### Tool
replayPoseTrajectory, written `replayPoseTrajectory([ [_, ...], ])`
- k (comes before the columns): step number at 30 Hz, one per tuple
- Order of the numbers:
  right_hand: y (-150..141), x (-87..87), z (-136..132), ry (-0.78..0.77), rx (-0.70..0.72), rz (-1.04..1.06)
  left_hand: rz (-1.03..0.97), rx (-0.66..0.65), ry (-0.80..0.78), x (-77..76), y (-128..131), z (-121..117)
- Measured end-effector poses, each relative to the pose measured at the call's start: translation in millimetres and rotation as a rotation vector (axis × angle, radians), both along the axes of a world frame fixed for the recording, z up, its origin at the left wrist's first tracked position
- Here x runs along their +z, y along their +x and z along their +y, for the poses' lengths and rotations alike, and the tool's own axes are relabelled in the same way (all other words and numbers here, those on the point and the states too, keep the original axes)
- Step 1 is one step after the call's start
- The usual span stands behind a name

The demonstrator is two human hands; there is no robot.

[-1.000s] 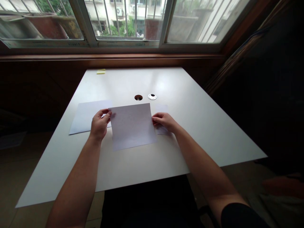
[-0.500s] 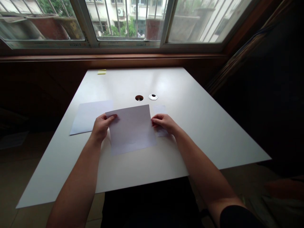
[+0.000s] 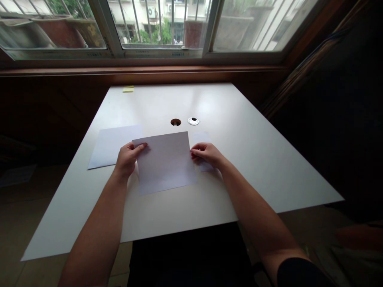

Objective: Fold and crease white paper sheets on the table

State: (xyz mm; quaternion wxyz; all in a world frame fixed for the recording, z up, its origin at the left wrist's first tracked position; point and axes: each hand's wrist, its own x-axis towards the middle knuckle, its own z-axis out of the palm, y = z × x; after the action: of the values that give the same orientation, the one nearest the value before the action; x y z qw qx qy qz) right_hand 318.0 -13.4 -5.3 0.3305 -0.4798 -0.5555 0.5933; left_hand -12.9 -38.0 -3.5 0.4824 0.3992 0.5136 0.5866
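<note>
A white sheet of paper [image 3: 166, 163] is held up over the table, tilted toward me. My left hand [image 3: 127, 158] grips its upper left corner, thumb on the front face and fingers behind. At the right edge, my right hand [image 3: 208, 154] is closed in a pinch on the sheet's side. Under and behind the right hand lies a narrow strip of paper [image 3: 202, 137], partly covered. Beyond my left hand, white paper [image 3: 112, 141] lies flat on the table, its near right part hidden by the hand and the held sheet.
The white table [image 3: 254, 167] has a round cable hole [image 3: 175, 122] with a silvery ring cover [image 3: 193, 121] beside it. Yellow sticky notes [image 3: 128, 89] lie at the far left edge. A barred window [image 3: 161, 28] stands behind, with dark material [image 3: 338, 99] at the right.
Almost nothing differs. Both hands keep their hold on the sheet in the same place, and the view has shifted very slightly.
</note>
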Motion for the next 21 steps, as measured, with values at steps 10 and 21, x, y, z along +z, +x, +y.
replayPoseTrajectory([
  [10, -3.9, 2.2, 0.0, 0.0, -0.006, -0.031, 0.013, -0.003, -0.01, 4.3, 1.7, -2.0],
  [21, -5.3, -6.3, 1.7, 0.069, -0.011, -0.084, 0.045, 0.008, -0.012, 3.2, 0.7, -2.2],
])
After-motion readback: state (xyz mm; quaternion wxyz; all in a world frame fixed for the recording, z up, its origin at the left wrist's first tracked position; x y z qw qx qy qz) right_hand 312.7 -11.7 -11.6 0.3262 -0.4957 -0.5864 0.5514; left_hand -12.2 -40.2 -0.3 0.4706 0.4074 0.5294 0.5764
